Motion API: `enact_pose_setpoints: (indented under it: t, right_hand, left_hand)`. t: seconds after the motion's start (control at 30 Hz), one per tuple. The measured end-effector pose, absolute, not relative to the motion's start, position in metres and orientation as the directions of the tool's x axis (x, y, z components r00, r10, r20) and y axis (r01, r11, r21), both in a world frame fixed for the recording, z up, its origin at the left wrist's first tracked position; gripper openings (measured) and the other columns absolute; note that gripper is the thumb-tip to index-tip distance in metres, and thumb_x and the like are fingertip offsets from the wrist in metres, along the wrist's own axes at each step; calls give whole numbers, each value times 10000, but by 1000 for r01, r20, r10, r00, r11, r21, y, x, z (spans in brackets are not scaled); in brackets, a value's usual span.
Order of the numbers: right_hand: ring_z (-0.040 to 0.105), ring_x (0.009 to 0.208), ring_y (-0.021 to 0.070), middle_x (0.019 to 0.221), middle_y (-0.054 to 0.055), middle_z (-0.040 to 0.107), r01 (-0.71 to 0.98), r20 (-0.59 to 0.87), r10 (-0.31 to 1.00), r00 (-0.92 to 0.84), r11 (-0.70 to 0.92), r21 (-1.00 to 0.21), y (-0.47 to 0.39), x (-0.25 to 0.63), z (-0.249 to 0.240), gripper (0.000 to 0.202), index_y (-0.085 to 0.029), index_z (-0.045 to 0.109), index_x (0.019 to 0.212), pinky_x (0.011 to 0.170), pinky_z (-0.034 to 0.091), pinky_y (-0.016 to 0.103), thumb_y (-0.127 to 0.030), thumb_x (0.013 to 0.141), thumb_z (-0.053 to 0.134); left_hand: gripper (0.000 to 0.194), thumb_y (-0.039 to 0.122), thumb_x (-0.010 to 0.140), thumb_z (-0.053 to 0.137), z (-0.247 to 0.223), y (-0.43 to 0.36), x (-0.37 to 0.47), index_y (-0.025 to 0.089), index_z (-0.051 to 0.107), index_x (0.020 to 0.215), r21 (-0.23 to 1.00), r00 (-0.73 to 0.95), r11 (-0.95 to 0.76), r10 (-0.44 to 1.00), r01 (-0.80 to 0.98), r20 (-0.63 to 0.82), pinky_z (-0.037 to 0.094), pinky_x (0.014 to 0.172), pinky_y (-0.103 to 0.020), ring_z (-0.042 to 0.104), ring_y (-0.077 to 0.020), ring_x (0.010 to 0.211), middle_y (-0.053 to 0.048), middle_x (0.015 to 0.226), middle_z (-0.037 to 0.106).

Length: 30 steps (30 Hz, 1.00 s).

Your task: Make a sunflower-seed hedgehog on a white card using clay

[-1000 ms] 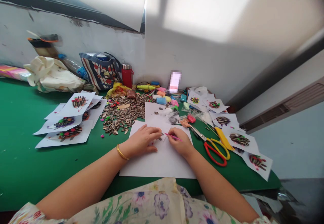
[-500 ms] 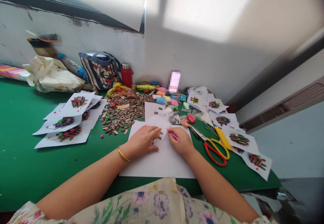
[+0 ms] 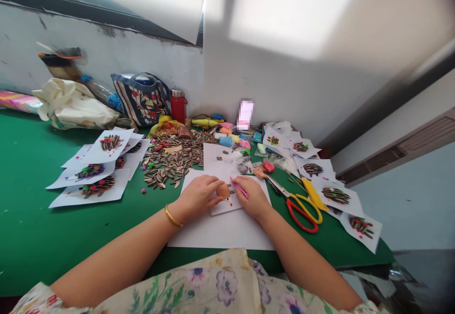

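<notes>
On a white sheet (image 3: 234, 233) lies a smaller paper card (image 3: 218, 210) bearing a flat orange-brown piece of clay (image 3: 223, 191), grey seeds and small red dots. My left hand (image 3: 201, 194), a gold bangle at its wrist, curves its thumb and fingers around the left side of the clay. Pinched in my right hand (image 3: 254, 200) is a slim pink clay tool (image 3: 241, 190), held at the card's right side. Behind it lies another paper (image 3: 212, 155) with a few seeds and a clear plastic bag on it.
Striped sunflower seeds (image 3: 174, 165) are heaped at left centre. Seed-decorated cards lie on the left (image 3: 106, 188) and right (image 3: 336, 193). Scissors (image 3: 298, 205) with red and yellow handles rest right of my hand. Coloured clay (image 3: 226, 141), a red bottle (image 3: 177, 105) and bags (image 3: 142, 98) stand behind.
The card has come into view nearer me, its lower corner showing below my left hand. The orange-brown clay, hidden before, now shows between my hands. My right hand has shifted slightly left.
</notes>
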State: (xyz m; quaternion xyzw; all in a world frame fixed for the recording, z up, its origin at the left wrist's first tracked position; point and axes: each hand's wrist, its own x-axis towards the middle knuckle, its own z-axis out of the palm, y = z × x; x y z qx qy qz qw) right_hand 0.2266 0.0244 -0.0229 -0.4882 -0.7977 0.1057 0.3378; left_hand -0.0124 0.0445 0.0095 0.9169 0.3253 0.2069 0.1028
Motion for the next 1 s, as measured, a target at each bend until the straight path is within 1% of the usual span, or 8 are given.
enact_pose_setpoints:
  t: [0.07, 0.17, 0.3, 0.4, 0.47, 0.6, 0.77, 1.0]
  right_hand:
    - [584, 1031, 250, 1051, 77, 695, 699, 472, 841, -264, 504, -507, 25, 226, -21, 257, -216, 654, 1080, 924, 452, 419, -149, 869, 523]
    - [576, 892, 232, 896, 59, 674, 713, 481, 850, -216, 474, -516, 24, 224, -20, 192, -206, 638, 929, 827, 455, 375, -105, 817, 519]
    - [547, 833, 221, 830, 44, 639, 729, 459, 858, -232, 465, -502, 23, 222, -21, 175, -206, 596, 864, 771, 433, 345, -80, 776, 513]
    - [533, 833, 219, 823, 41, 630, 725, 469, 844, -260, 492, -482, 22, 221, -21, 189, -210, 581, 849, 768, 423, 341, -62, 758, 506]
    - [526, 831, 219, 813, 39, 624, 725, 474, 836, -276, 505, -468, 22, 220, -21, 200, -212, 577, 843, 763, 418, 338, -51, 751, 502]
    - [519, 831, 218, 809, 38, 620, 731, 465, 832, -301, 515, -448, 21, 219, -21, 197, -211, 577, 840, 766, 410, 339, -45, 756, 512]
    - [518, 849, 218, 818, 33, 625, 722, 448, 822, -352, 543, -428, 20, 218, -21, 214, -209, 580, 843, 797, 405, 347, -29, 746, 516]
    - [511, 840, 219, 804, 38, 614, 752, 465, 825, -322, 521, -403, 20, 218, -21, 198, -205, 577, 834, 783, 399, 348, -35, 754, 515]
  left_hand:
    - [397, 394, 903, 583, 10, 45, -13, 223, 569, 1260, 315, 728, -789, 611, 528, 310, 417, 1021, -450, 548, -276, 1178, -115, 1261, 609]
    - [489, 499, 895, 570, 8, 46, -12, 245, 539, 1312, 293, 765, -807, 584, 512, 272, 285, 1127, -518, 439, -295, 1327, -109, 1392, 539]
    - [603, 607, 896, 491, 2, 48, -7, 234, 501, 1369, 258, 787, -814, 574, 520, 225, 177, 1170, -540, 339, -297, 1412, -115, 1473, 468]
    - [654, 650, 901, 430, -2, 49, -4, 215, 499, 1385, 224, 781, -816, 576, 533, 240, 108, 1187, -532, 324, -292, 1423, -125, 1482, 460]
    - [678, 668, 899, 409, -5, 50, -2, 211, 501, 1392, 208, 779, -816, 577, 539, 247, 98, 1190, -526, 344, -292, 1413, -123, 1475, 471]
    - [719, 690, 897, 380, -8, 51, -1, 193, 495, 1403, 201, 782, -815, 578, 543, 233, 124, 1187, -515, 373, -291, 1396, -129, 1465, 482]
    - [717, 687, 904, 366, -9, 51, -1, 188, 493, 1404, 200, 784, -816, 577, 542, 228, 143, 1184, -500, 380, -289, 1392, -133, 1469, 477]
    - [707, 687, 902, 369, -9, 50, -1, 204, 491, 1403, 196, 779, -815, 579, 546, 239, 133, 1186, -494, 395, -281, 1382, -125, 1464, 485]
